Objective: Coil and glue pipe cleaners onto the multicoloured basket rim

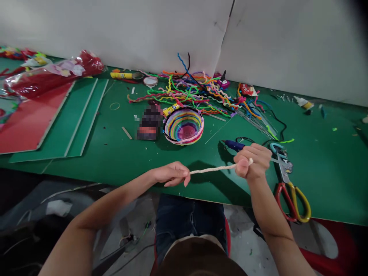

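Note:
A cream-coloured pipe cleaner (212,169) stretches nearly straight between my two hands, above the front of the green table. Its left end is pinched in the fingertips of my left hand (174,174). My right hand (254,161) is closed around the other end, and a short tip shows beside the thumb. Beyond them sits a small round bowl (184,126) with rings of many colours and a pink bottom. Just behind my right hand lies a dark blue tool with a pointed tip (234,145), partly hidden by that hand.
Scissors (291,201) with red and yellow handles lie right of my right hand. Coloured pipe cleaners (195,92) are heaped along the wall. Yellow glue sticks (122,75) lie behind. Green and red boards (71,126) and a plastic-wrapped red bundle (57,74) are at left.

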